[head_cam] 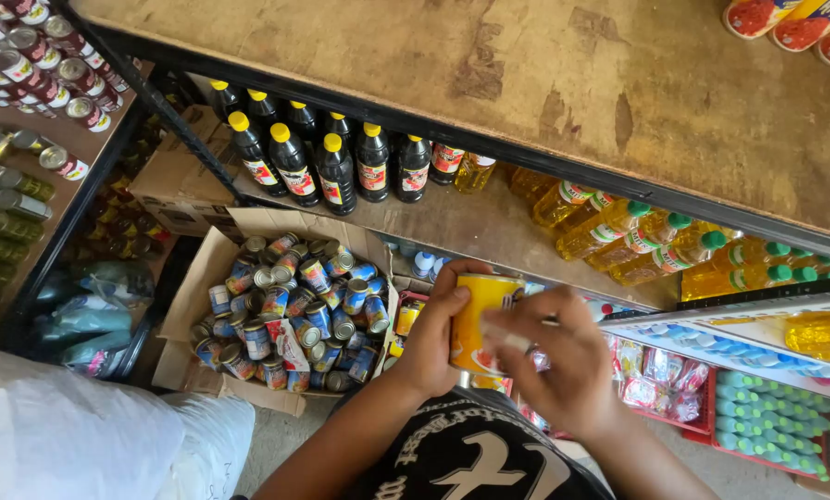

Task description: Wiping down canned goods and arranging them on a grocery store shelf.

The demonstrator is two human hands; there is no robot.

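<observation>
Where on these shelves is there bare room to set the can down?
The top shelf board is bare up to the packets at its right. A bare strip lies before the dark bottles. The box of tins is packed. Left hand holds the yellow can.

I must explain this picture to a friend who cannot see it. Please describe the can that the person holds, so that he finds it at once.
Start at the open cardboard box heaped with small blue-labelled tins on the floor below the shelves. Just right of it, the left hand grips an orange-yellow can, while the right hand touches its side. Unlike the small tins, it is larger, held upright and orange-yellow.
</observation>
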